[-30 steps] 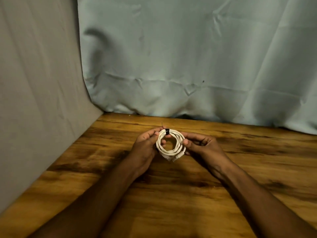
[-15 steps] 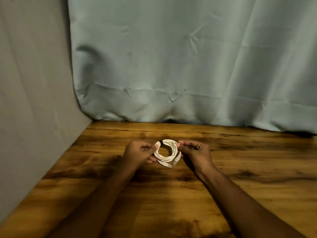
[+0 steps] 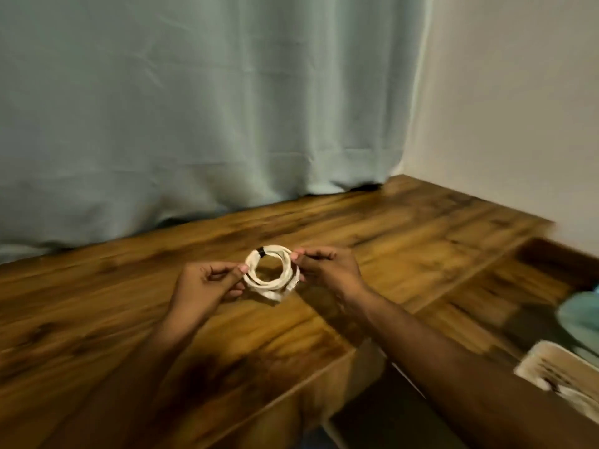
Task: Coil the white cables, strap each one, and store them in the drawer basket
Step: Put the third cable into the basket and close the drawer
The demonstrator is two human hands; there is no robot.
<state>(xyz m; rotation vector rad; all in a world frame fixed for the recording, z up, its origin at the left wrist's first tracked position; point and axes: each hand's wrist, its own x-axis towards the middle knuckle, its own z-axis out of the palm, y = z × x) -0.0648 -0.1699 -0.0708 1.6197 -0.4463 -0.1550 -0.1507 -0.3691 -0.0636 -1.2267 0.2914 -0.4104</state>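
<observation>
Although the frame is smeared with motion blur, most at its right edge, a few things there can be half made out: a pale woven basket [image 3: 557, 380], cut off by the frame, and a bluish-green cloth [image 3: 580, 315] beyond it, both lying lower than the counter [image 3: 97, 319] in what looks like an open drawer, though I cannot tell its edges for sure. The white cable [image 3: 271, 273] is wound into a round coil held just above the counter, between the two hands, its opening tipped up toward the camera, so the ring has no clear long axis; its plug ends hang from the near edge of the coil, blurred into one pale lump. A black strap [image 3: 261, 251] wraps the coil on its far side, nearer the left hand. The left hand [image 3: 204, 286] has its grip pinched on the left rim of the coil, thumb over the curled fingers, palm turned inward. The right hand [image 3: 327, 267] pinches the right rim between thumb and forefinger, knuckles up, its other fingers curled under. Both forearms reach forward from the near edge of the counter, the right one crossing above the drawer. A grey-green curtain [image 3: 194, 108] hangs behind the counter.
</observation>
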